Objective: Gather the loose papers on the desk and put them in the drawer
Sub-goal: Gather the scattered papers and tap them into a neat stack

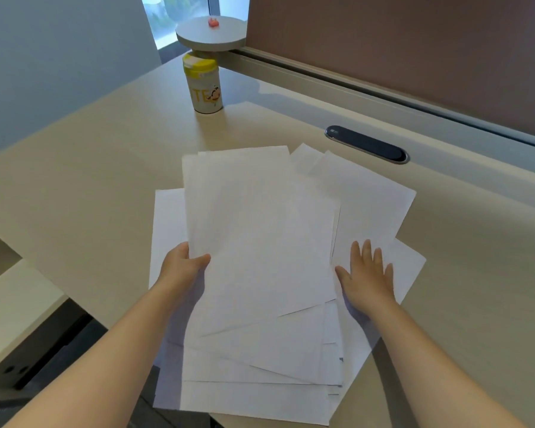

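Several white paper sheets (260, 242) lie in a loose, fanned pile on the beige desk (90, 168), some hanging over its near edge. My left hand (183, 267) grips the left edge of the top sheets, thumb on top and fingers underneath, lifting them slightly. My right hand (368, 276) lies flat with fingers spread on the sheets at the right side of the pile. No drawer can be made out for certain.
A white canister with a yellow lid (203, 84) stands at the back of the desk under a round grey shelf (210, 34). A dark oval cable port (366, 144) sits behind the papers. A brown partition (414, 41) bounds the back. A white cabinet top (13, 304) is at lower left.
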Motion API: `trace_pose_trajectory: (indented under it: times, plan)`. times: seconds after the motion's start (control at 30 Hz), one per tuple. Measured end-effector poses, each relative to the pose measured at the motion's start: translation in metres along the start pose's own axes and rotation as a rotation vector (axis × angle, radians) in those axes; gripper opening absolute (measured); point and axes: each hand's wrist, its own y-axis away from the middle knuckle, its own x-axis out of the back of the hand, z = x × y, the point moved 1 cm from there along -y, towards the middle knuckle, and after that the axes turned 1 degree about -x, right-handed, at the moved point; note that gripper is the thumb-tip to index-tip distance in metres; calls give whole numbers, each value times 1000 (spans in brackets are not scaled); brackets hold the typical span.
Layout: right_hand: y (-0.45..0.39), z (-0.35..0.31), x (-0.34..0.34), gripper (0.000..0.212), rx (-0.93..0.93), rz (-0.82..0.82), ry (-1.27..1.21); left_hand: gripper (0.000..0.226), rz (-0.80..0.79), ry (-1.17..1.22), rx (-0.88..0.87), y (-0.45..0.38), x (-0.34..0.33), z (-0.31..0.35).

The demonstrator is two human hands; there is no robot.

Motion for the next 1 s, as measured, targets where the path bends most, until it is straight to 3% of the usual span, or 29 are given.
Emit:
trace_pose_trajectory:
  times: [0.13, 0.27, 0.33, 0.43, 0.5, 0.57, 0.63, 0.73, 0.8, 0.87, 0.93, 1.0]
  plan:
    - [1, 1, 1, 61, 147, -30, 121, 33, 73, 181, -11, -1, 1, 5]
    - [2, -4, 3, 60, 319, -88, 72, 36, 27, 409, 23, -5, 2, 18]
    - [3, -9, 7, 56, 363, -114, -153, 36, 28, 297, 36, -8, 2, 22]
    - [2, -12, 15, 43, 174, 36, -709, 27, 74, 51, 52, -17, 3, 20]
    - [-4, -11, 17, 48, 50, 145, -593, 13, 120, -266, 52, -21, 4, 15]
    - [-9, -11, 11, 65, -17, 51, -250, 19, 138, -574, 19, -24, 5, 11]
    - [-13, -15, 4, 73, -22, -38, -125, 26, 77, -676, 8, -27, 5, 6]
    - [-19, -32, 0, 70, 54, -71, -217, 39, -3, -712, -61, -31, 0, 7]
    - [-26, -42, 2, 68, 113, -88, -383, 35, -19, -681, -99, -30, -5, 13]
    - [-32, -46, 5, 66, 112, -121, -710, 28, -29, -631, -113, -29, -9, 21]
    - [-31, -48, 15, 53, 33, -151, -1188, 32, -5, -613, -115, -29, -10, 24]
    - [-30, -43, 26, 50, -71, -77, -1355, 45, 63, -675, -92, -30, -6, 23]
